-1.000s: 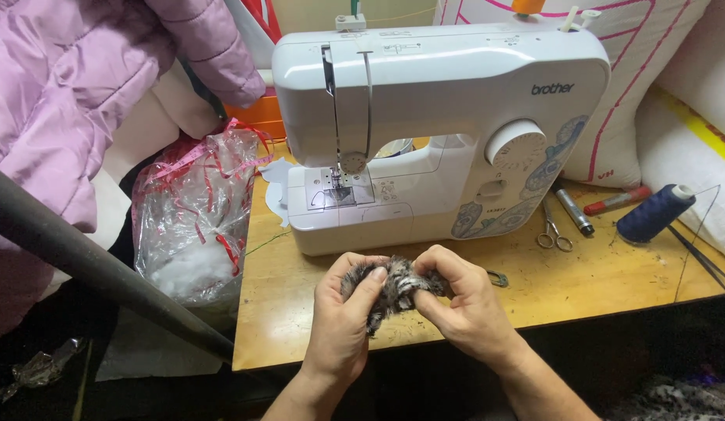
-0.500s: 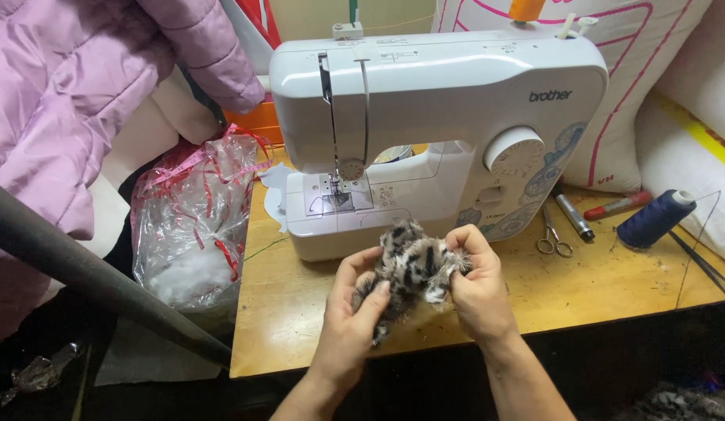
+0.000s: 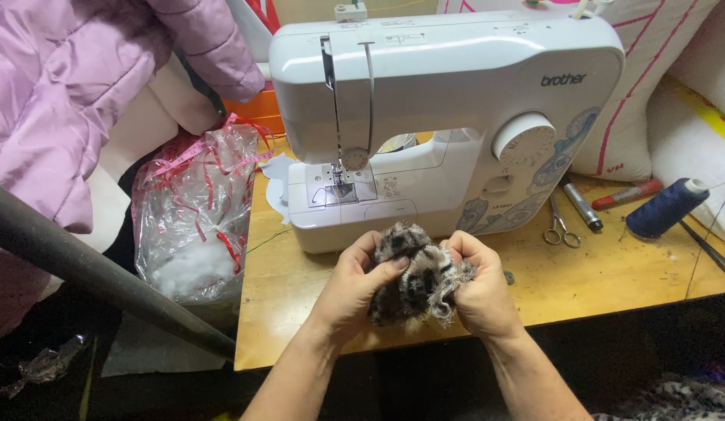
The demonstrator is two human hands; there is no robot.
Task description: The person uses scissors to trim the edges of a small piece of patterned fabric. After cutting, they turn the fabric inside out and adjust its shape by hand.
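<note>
Both hands, left [image 3: 353, 287] and right [image 3: 478, 287], closed tight around furry fabric [image 3: 413, 273] before a sewing machine [image 3: 448, 117]; scissors [image 3: 559, 226] nearby; plastic bag [image 3: 195, 210] holds white stuffing [image 3: 189, 267].

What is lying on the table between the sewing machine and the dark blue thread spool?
In the head view, small scissors, a dark marker and a red pen lie between the sewing machine and the thread spool.

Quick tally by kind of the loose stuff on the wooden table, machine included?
Sewing machine: 1
Furry spotted fabric piece, held in left hand and right hand: 1
Small scissors: 1
Navy thread spool: 1
Dark pen: 1
Red marker: 1
Total: 6
</note>
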